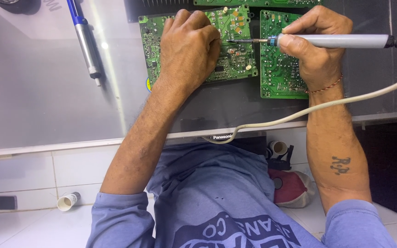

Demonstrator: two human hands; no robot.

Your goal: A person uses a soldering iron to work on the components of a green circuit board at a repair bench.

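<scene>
A soldering iron [327,41] is grasped in the right hand [315,43], the fingers wrapped around the front of its smooth grey cylindrical handle. Its long axis is laid almost level across the scene, left to right, and the thin dark metal tip [242,41] is pointed left. The tip is brought over the right edge of the left circuit board [228,43], close to the knuckles of the left hand [189,46]; whether metal meets board cannot be told. At the handle's right end a ribbed black collar is seen, and from it a pale rubbery cable [299,112] is run in a long curve down and left across the near edge of the work surface.

The left hand is laid palm down on the left circuit board with the fingers curled under; whether anything is pinched beneath them cannot be told. This board is flat, green and roughly square, studded with small solder points and a few tan and cream components. Just to its right, a second green board [276,69] is laid, taller than wide, under the right hand.

Both boards rest on a dark flat panel [235,105]. Far to the left, a desoldering pump [84,39] with a blue grip and a shiny metal barrel is laid on a hazy grey sheet [33,92].
</scene>
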